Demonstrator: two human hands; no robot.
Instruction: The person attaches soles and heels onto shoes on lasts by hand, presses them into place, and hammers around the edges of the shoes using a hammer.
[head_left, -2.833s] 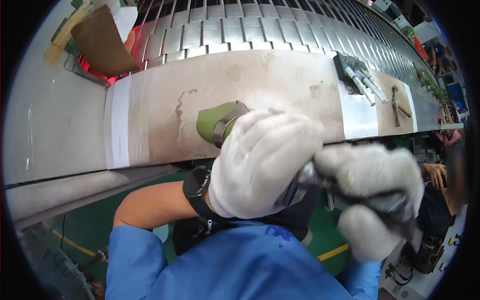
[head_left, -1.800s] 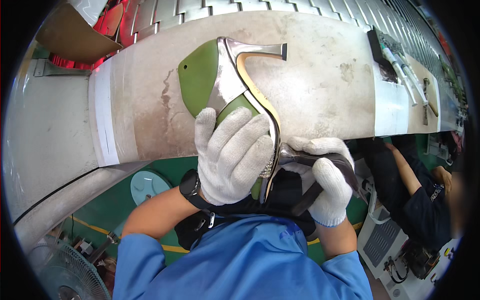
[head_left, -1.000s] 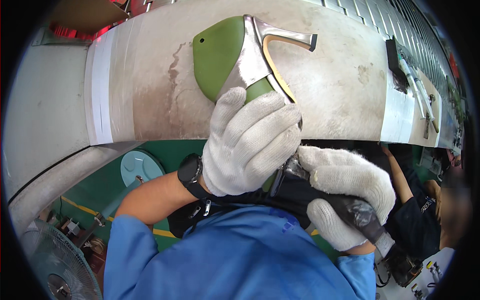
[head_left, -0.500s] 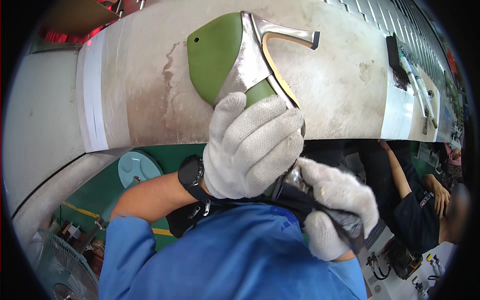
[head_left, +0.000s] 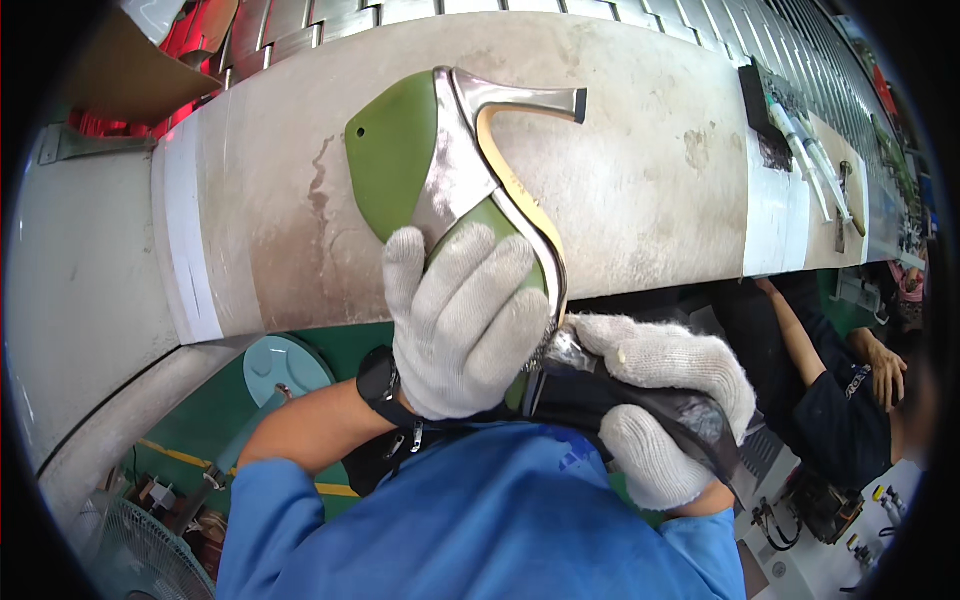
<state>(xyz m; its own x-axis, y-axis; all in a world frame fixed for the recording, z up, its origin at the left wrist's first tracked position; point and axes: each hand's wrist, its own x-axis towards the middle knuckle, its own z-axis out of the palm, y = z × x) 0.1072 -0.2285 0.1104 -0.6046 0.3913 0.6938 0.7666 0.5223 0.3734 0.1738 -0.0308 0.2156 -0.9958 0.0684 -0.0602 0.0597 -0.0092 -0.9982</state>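
A silver high-heeled shoe [head_left: 455,175] lies on its side on the worktable, overhanging the near edge. Its heel points right, and a green shoe last [head_left: 395,155] fills it. My left hand [head_left: 465,325], in a white knitted glove, is closed over the front part of the shoe, the fingers lying along its side. Close to my body, my gloved right hand [head_left: 675,380] grips a dark, long tool [head_left: 695,415] whose kind I cannot make out. The tool's shiny metal end [head_left: 568,350] is at the shoe's toe area, which my left hand mostly hides.
The pale, stained worktable [head_left: 640,190] curves across the view, with metal rollers [head_left: 350,20] behind it. White pens [head_left: 810,160] and a black box [head_left: 762,100] lie at its right end. A co-worker [head_left: 830,390] sits at right. A light-blue stool [head_left: 285,368] and a fan [head_left: 150,550] stand lower left.
The view has shifted, so the table and shoe appear lower and further left. My left hand stays on the shoe, and the tool's metal end shows more clearly beside it.
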